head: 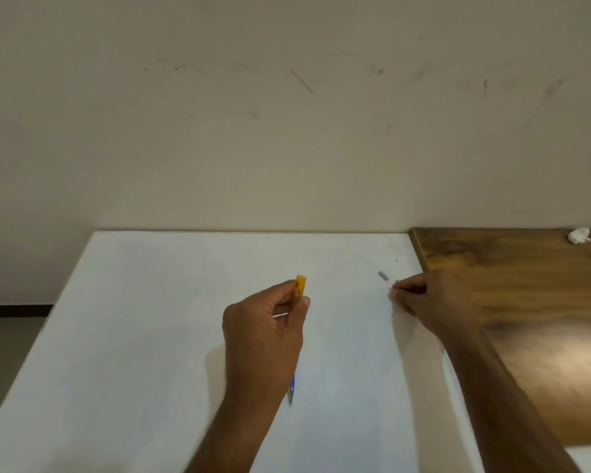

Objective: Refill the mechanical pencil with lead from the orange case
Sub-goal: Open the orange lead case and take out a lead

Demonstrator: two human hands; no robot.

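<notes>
Count: two hands, one orange case, one mechanical pencil, one small grey metal piece, one crumpled white tissue.

Left hand (263, 331): grip is closing narrowly around the orange case (300, 287), thumb on one side and fingers on the other, the case's top end sticking up above the fingertips. The same hand is also holding the mechanical pencil (291, 390); only its blue barrel and metal tip are showing, pointing down below the heel of the hand, the rest hidden by the palm. The hand is hovering over the middle of the white bench (151, 336).

Right hand (430, 302): fingers are curling in, thumb and fingertips pinching together at the bench surface. Whatever is being pinched is too thin or too small to identify; I cannot tell if it is a lead. The small grey metal piece (383, 276) is lying on the bench just beside these fingertips, apart from them.

Surface and room: the white bench is butting against a brown wooden tabletop (526, 319) on the right, where the crumpled white tissue (578, 235) is sitting near the far edge. A scuffed cream wall (287, 114) is standing behind both.
</notes>
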